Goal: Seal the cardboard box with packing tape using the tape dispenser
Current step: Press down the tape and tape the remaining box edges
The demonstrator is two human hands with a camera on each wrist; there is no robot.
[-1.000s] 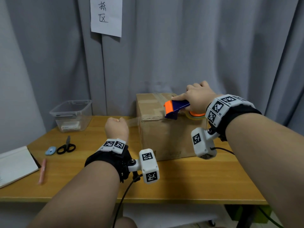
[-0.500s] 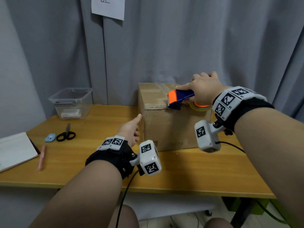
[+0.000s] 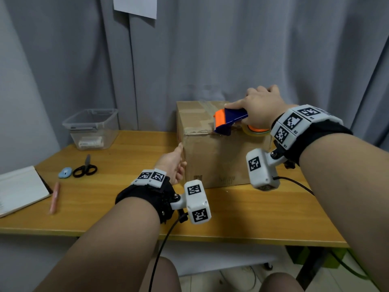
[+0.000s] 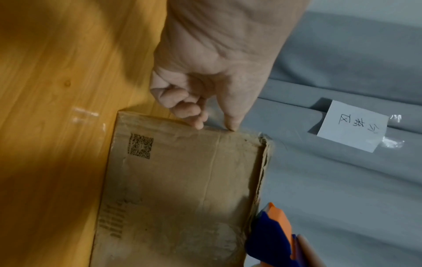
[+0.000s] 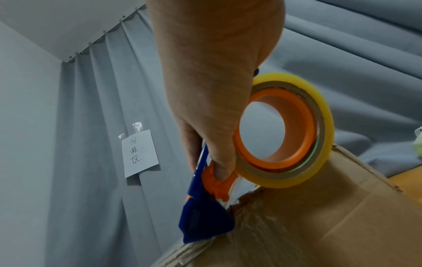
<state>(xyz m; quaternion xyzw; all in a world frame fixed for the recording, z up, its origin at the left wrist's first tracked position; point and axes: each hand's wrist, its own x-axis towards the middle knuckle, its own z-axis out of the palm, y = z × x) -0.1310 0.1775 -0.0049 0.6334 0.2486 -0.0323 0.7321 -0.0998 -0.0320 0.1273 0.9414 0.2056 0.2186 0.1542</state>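
A brown cardboard box [image 3: 214, 157] stands on the wooden table [image 3: 231, 218], with old tape strips across its top. My right hand [image 3: 261, 108] grips the blue and orange tape dispenser [image 3: 227, 121], whose nose rests on the box's top near the front edge. Its yellowish tape roll [image 5: 319, 126] sits on an orange hub just above the box [image 5: 319, 225]. My left hand [image 3: 174, 163] is at the box's front left corner. In the left wrist view its thumb and a fingertip [image 4: 198, 124] press on the box's [image 4: 182, 189] left side at the edge; the other fingers are curled.
On the left of the table are a clear plastic container [image 3: 92, 127], black scissors [image 3: 85, 169], a small blue object [image 3: 65, 172], a pink pen [image 3: 55, 197] and an open notebook [image 3: 19, 188]. A grey curtain with a paper note [image 3: 135, 6] hangs behind.
My left hand was a fist left of the box; it has come in against the box's left corner with a digit stretched out. The right hand and dispenser have stayed on the box top.
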